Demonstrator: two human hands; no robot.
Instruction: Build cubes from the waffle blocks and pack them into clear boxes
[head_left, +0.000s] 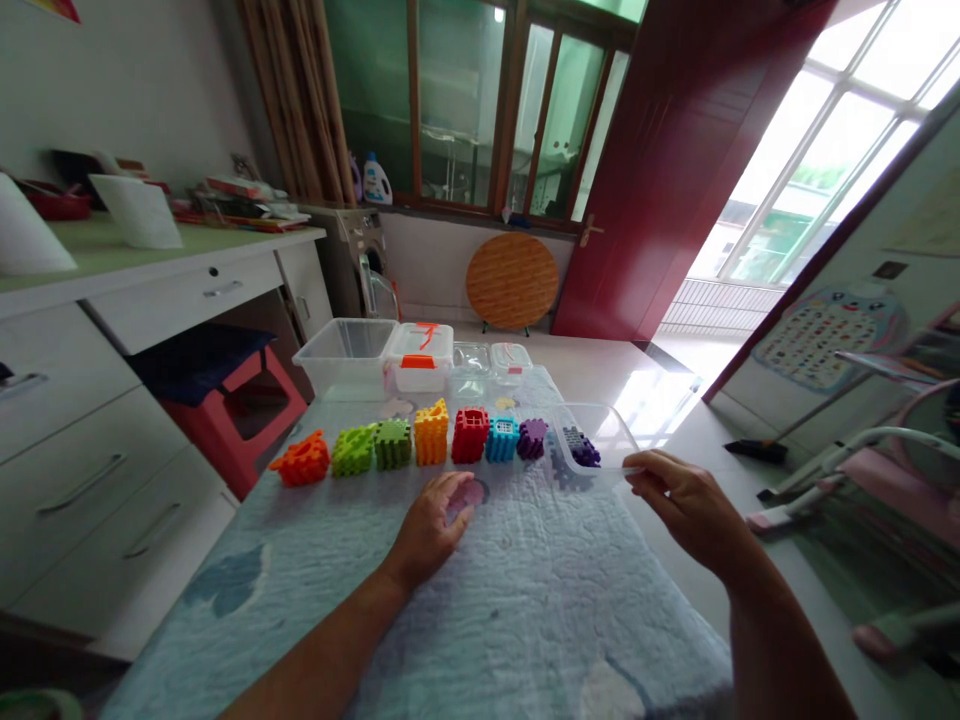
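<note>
My right hand (pixel 679 500) pinches the corner of a clear plastic lid or shallow tray (pixel 611 430), tilted over the table's right edge. Dark purple pieces (pixel 581 448) show through or behind it. My left hand (pixel 433 525) hovers over or rests on the cloth with thumb and fingers apart and nothing in it. Beyond it stands a row of notched plastic blocks: orange (pixel 306 460), lime green (pixel 352 452), darker green (pixel 394 443), yellow (pixel 431 433), red (pixel 470 434), blue (pixel 502 438) and purple (pixel 532 438).
An open clear bin (pixel 337 375), a lidded box with an orange latch (pixel 420 372) and small clear containers (pixel 471 372) stand at the far table end. A quilted cloth (pixel 480 610) covers the table. Left is a red stool (pixel 232 410); right, a pink-seated chair (pixel 915 460).
</note>
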